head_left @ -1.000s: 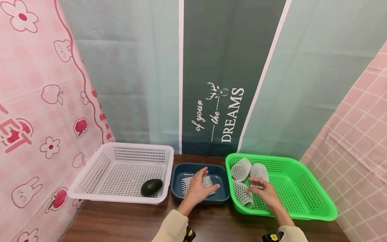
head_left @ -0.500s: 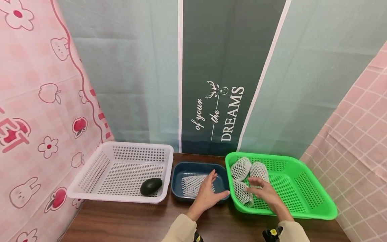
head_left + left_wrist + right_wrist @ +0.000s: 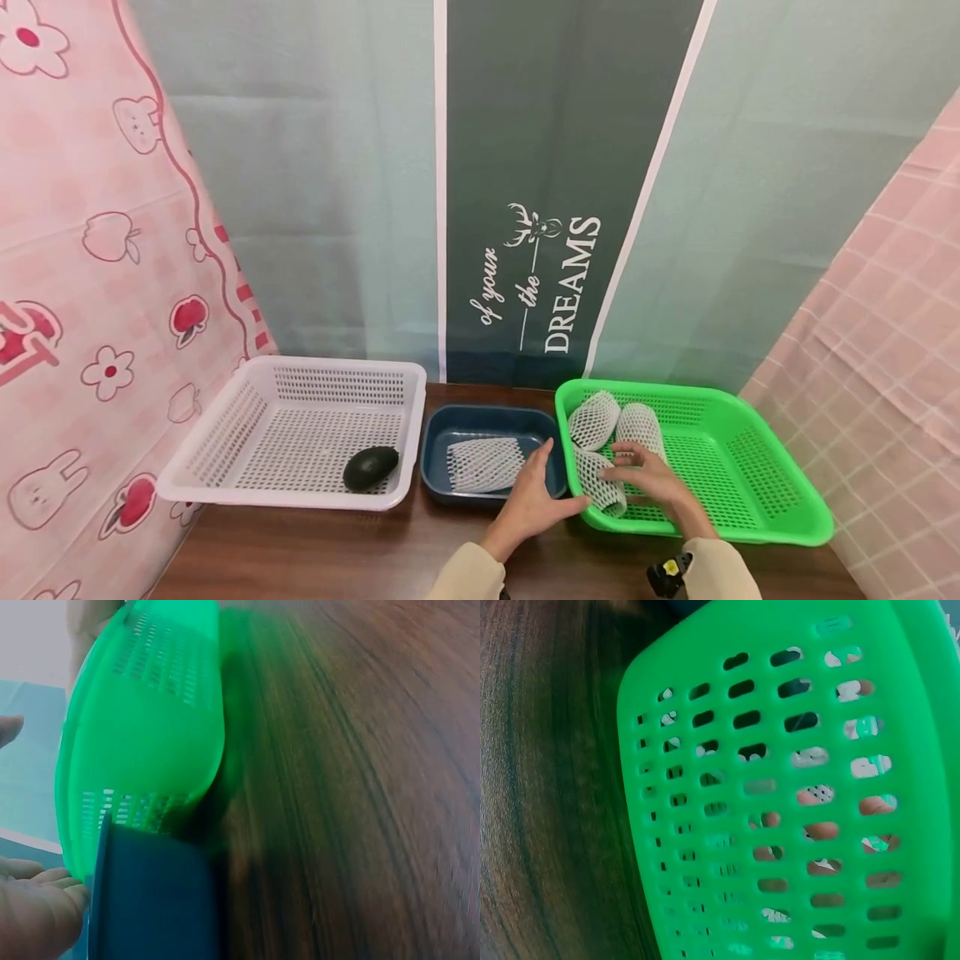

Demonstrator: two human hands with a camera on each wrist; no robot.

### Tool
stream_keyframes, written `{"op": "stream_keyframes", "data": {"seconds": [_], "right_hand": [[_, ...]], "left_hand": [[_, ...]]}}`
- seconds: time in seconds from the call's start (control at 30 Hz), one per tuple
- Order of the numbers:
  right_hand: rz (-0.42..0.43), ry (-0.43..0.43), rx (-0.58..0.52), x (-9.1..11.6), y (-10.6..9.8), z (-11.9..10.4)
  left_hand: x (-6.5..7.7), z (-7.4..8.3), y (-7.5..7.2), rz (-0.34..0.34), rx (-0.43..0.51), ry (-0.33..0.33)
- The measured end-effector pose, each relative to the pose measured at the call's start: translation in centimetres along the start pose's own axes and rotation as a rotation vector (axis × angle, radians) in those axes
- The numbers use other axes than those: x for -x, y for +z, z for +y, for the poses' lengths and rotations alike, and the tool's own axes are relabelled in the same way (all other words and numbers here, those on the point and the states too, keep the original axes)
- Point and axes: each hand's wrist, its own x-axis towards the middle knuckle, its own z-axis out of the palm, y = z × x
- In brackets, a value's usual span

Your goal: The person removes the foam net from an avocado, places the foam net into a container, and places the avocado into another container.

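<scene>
Your right hand [image 3: 654, 483] is the nearer one to the net-wrapped piece [image 3: 596, 479] at the front left of the green basket [image 3: 712, 487]: its fingers point leftward over the basket, so the piece lies just to the left of them and a little towards you. Whether the fingertips touch the netting, you can't tell from here; the basket wall masks that in the right wrist view. The piece's long axis slants, the far end to the left and the near end to the right, roughly crossing the line of those fingers. Your left hand [image 3: 532, 504] is on the opposite side, outside the basket, its thumb by the left rim and its other fingers upright over the right edge of the blue tray [image 3: 459, 429]. Both hands have loose, parted fingers and appear to grip nothing. The piece itself looks like a rounded, elongated body in white open-mesh netting, likely springy to the touch, with a ring-like edge at its near end; what's inside is hard to make out. Behind it, almost against it, sit a left-hand bundle [image 3: 594, 421] and a right-hand bundle [image 3: 640, 427] in similar mesh.
</scene>
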Motion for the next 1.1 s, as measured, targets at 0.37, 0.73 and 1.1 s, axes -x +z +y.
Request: {"op": "stream_keyframes", "data": {"seconds": [0.37,0.73,1.1], "right_hand": [[-0.032,-0.033,0.029,-0.2,1.5,0.1],[-0.026,0.017,0.095,-0.4,1.8,0.7],[-0.04,-0.069,0.121,-0.7,1.6,0.2]], "left_hand": [[-0.3,0.5,1.7,-0.063,0.049,0.031],[-0.3,0.4,2.5,-0.135,0.05,0.017],[-0.8,0.8,2.6,-0.111,-0.003,0.018]]}}
